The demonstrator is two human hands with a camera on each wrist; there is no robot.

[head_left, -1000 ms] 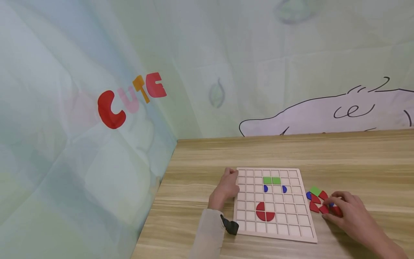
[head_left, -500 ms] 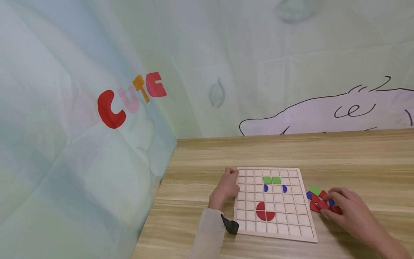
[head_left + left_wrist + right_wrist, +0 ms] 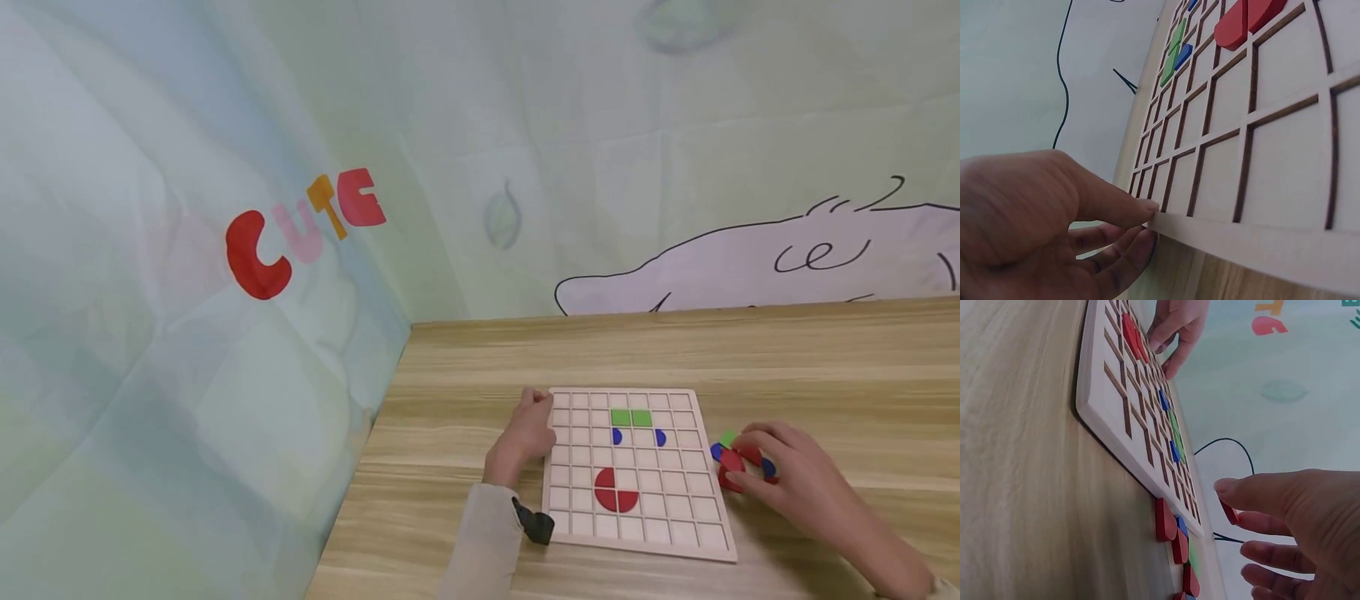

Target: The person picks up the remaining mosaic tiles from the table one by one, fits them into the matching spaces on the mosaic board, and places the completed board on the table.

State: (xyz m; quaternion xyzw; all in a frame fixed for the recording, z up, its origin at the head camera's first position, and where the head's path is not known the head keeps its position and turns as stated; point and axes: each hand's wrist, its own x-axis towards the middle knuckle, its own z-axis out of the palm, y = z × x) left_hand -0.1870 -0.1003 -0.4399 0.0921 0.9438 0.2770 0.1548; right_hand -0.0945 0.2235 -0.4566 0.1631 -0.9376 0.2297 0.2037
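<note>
A pale wooden grid board lies on the table. My left hand holds its left edge; in the left wrist view the thumb rests at the rim with the other fingers curled below. Two green squares, two blue half-circles and three red quarter-circles sit in its cells. Right of the board, my right hand is above a small pile of loose pieces. Between its thumb and index finger it pinches a red piece, whose full shape is partly hidden.
Loose red pieces, a green piece and blue pieces lie close to the board's right edge, partly covered by the right hand. A printed cloth rises behind and left of the wooden table.
My right hand has shifted slightly left over the loose pieces and now has a red piece lifted between thumb and finger. The left hand and the board stay where they were.
</note>
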